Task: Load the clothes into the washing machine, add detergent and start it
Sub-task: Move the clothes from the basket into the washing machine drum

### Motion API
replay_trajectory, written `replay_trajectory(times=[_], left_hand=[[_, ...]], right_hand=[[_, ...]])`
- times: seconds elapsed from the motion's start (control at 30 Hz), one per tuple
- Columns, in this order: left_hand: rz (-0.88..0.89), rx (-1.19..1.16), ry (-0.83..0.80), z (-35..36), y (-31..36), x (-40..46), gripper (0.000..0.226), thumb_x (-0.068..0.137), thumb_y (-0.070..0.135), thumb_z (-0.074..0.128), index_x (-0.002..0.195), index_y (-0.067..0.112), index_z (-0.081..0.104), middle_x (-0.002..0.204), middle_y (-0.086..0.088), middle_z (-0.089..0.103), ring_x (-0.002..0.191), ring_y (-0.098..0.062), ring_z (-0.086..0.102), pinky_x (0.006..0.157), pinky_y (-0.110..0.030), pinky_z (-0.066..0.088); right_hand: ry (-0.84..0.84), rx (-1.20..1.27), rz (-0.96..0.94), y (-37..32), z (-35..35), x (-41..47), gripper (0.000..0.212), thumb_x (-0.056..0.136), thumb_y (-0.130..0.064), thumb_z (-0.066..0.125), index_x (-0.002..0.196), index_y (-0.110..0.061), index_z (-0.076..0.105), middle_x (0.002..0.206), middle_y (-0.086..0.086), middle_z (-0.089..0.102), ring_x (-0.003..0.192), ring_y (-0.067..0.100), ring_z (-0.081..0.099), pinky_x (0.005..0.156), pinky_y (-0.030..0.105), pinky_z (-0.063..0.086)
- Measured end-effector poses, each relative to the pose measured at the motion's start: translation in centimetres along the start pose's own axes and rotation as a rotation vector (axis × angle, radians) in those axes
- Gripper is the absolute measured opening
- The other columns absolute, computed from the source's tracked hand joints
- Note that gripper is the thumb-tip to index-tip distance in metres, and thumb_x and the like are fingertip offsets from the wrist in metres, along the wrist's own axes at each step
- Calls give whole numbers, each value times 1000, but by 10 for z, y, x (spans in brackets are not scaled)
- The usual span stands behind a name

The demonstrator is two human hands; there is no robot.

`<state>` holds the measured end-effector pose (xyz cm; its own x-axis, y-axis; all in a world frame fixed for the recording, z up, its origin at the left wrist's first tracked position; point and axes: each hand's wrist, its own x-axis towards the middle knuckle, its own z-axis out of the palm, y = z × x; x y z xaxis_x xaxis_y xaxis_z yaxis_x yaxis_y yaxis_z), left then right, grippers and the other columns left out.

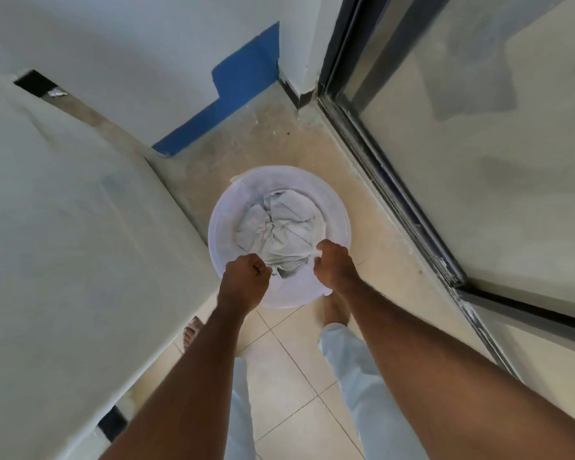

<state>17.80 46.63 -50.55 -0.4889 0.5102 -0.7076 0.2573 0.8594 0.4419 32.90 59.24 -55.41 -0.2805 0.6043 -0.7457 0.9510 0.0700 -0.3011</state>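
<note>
We look straight down past our own two arms at a white plastic bucket (219, 224) on the tiled floor (299, 366). Our left hand (244, 272) and right hand (334, 263) both reach into the bucket's near edge, fingers curled tight, each gripping a fold of the pale garment (279, 227) that lies just beyond our knuckles. Between the two hands the cloth is bunched and pulled up slightly. The garment is light grey-white, crumpled, with visible stitched seams, and fills the bucket's bottom. To the left of our left hand stands a large covered shape (63, 227).
</note>
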Motion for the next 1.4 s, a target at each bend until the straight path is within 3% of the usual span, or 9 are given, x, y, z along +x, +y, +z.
replay_trajectory(times=[0.2, 0.47, 0.63, 0.73, 0.87, 1.03, 1.13, 1.2, 1.4], left_hand=[[16, 30, -28, 32, -14, 58, 19, 89, 25, 63, 71, 21, 60, 81, -3, 69, 85, -27, 64, 77, -35, 53], [-11, 55, -4, 40, -50, 104, 25, 88, 26, 67, 66, 22, 55, 75, 4, 66, 86, -28, 63, 76, -35, 52], [-23, 55, 5, 38, -61, 117, 30, 89, 27, 70, 64, 24, 54, 71, 8, 62, 86, -27, 63, 76, -33, 49], [-23, 43, -5, 36, -61, 122, 28, 90, 27, 71, 66, 23, 55, 73, 8, 62, 86, -26, 64, 79, -35, 52], [-10, 53, -15, 29, -49, 121, 28, 90, 24, 68, 66, 23, 54, 73, 6, 62, 89, -28, 63, 84, -37, 53], [6, 110, -113, 4, -22, 98, 14, 91, 26, 66, 79, 22, 61, 97, -4, 69, 95, -27, 65, 83, -34, 52], [22, 172, -152, -25, 3, 77, 16, 92, 30, 66, 101, 17, 68, 110, -5, 69, 104, -26, 64, 88, -36, 52], [18, 157, -127, -49, 21, 55, 11, 92, 31, 65, 98, 22, 66, 113, -4, 68, 102, -23, 63, 85, -33, 51], [-4, 93, -37, -116, 69, -36, 14, 96, 23, 58, 103, 18, 69, 116, -9, 68, 105, -27, 64, 90, -36, 54]], right_hand=[[10, 119, 181, 1, 37, 77, 48, 95, -13, 58, 140, 0, 42, 142, 20, 50, 135, 35, 47, 104, 35, 41], [66, 267, 400, 4, 67, 143, 47, 94, -16, 60, 131, 1, 38, 136, 22, 55, 121, 37, 60, 100, 40, 52], [108, 383, 447, 6, 74, 159, 50, 92, -24, 70, 130, 2, 51, 132, 22, 60, 119, 39, 62, 97, 46, 54], [162, 284, 386, 13, 72, 166, 34, 95, -23, 65, 120, 0, 63, 124, 17, 67, 119, 33, 62, 98, 35, 52], [232, 331, 199, 12, 66, 157, 26, 94, -13, 56, 70, -3, 56, 84, 19, 61, 83, 32, 57, 72, 31, 41], [54, 211, 130, -2, 40, 112, 35, 103, -21, 41, 132, -11, 59, 139, 15, 56, 127, 39, 49, 108, 43, 37], [56, 284, 80, -20, 11, 78, 30, 104, -24, 39, 119, -9, 61, 127, 14, 62, 118, 36, 54, 102, 44, 40], [61, 353, -1, -41, -14, 52, 22, 104, -22, 40, 99, -11, 58, 107, 13, 62, 102, 31, 55, 90, 36, 42], [44, 188, -269, -108, -88, -37, 36, 107, -28, 37, 126, -6, 58, 130, 17, 63, 121, 36, 55, 95, 40, 43]])
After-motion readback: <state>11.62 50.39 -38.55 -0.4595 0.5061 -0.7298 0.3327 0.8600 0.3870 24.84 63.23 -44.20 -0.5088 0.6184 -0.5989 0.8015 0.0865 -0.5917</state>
